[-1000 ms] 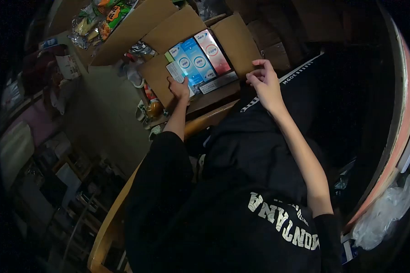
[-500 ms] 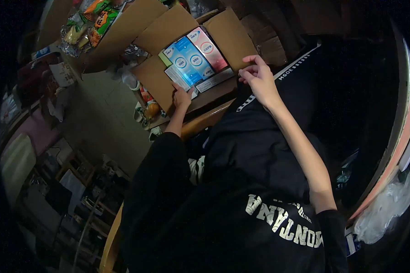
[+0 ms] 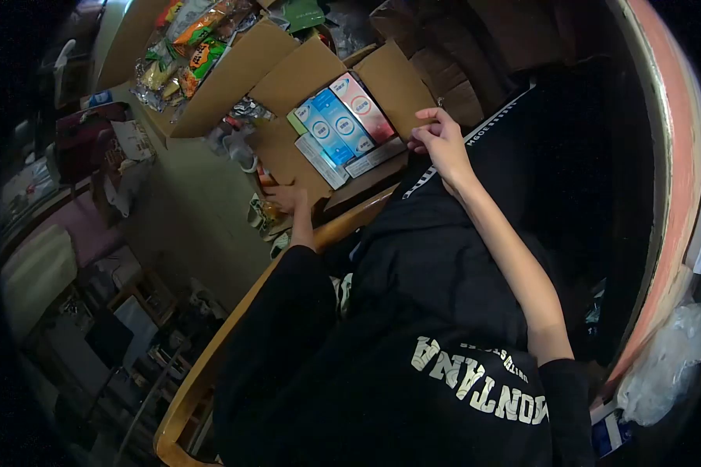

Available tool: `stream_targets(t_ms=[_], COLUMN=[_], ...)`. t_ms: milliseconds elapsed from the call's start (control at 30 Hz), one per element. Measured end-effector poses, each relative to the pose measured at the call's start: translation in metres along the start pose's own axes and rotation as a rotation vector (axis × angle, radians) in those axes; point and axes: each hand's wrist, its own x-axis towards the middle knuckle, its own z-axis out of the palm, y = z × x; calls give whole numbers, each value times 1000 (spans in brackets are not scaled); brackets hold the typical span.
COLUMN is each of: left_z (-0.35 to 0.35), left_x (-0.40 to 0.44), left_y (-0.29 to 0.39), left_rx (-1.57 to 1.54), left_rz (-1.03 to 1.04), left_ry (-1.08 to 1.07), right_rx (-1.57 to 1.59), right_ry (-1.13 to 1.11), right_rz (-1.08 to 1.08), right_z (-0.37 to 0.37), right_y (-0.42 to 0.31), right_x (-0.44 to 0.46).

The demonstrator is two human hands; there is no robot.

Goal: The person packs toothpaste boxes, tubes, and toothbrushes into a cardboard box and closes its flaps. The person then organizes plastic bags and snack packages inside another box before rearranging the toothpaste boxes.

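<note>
An open cardboard box [image 3: 267, 148] holds slim printed cartons packed side by side. Two blue cartons [image 3: 331, 124] lie alongside a pink-and-white carton [image 3: 364, 107], with a sliver of green at the left. Pale cartons [image 3: 319, 161] with small print run along the near sides. My left hand [image 3: 290, 199] is at the box's left flap, fingers stretched out and holding nothing; whether it touches the flap I cannot tell. By the box's right flap, my right hand [image 3: 444, 144] hovers over my dark trouser leg, its fingers loosely bent and apart, with nothing visible in them.
A second cardboard box [image 3: 218, 86] with snack packets [image 3: 202, 62] stands beyond, to the left. A curved wooden rail [image 3: 249, 300] passes below my left arm. A clear plastic bag [image 3: 670, 354] hangs at the right beside a pink-edged surface [image 3: 662, 156].
My left hand has moved from the pale cartons leftward to the box's flap, and its fingers have spread. My right hand stays near the right flap. The view has shifted slightly.
</note>
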Motion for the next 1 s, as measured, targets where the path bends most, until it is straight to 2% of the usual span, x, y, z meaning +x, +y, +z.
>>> stream_targets(t_ms=[33,167,233,267,333,467,533,567,633,667,700,767,833,867,900,967,1000], left_z=[2,25,-13,-17,-19,-14,-61,-58,-45,-27,4,28,39,45,50,59,54], left_x=[8,32,13,12,12,10,-17,-15,-2,4,12,15,4,0,-3,-9,-13], left_y=[-13,-29,1,7,14,1,24,25,41,47,47,51,58,66,65,58,58], left_rx=[-67,-276,-70,-70,-230,-340,-219,-214,-355,-353,-325,-282,-200,-78,-77,-278,-275], left_rz=[53,150,140,140,371,389,541,534,923,921,617,308,234,91,91,-117,-117], left_ry=[-360,-429,-314,-313,-131,-120,703,697,493,488,105,-278,-520,-606,-609,-454,-455], right_rx=[90,228,222,222,219,226,172,166,189,187,190,191,216,214,213,213,207], right_ry=[4,56,53,52,44,45,11,6,29,29,31,45,50,55,56,56,55], right_rz=[41,49,58,57,68,94,101,108,105,111,115,126,131,133,131,131,136], right_z=[-1,-3,-5,-5,-6,-5,-3,-3,-2,-1,-1,-1,-2,-2,-1,0,0], right_y=[-2,-1,0,-1,-2,-2,-3,-2,-4,-5,-6,-5,-5,-4,-3,-3,-4], right_x=[0,-2,-2,-3,-4,0,1,0,2,2,2,3,4,4,6,7,7])
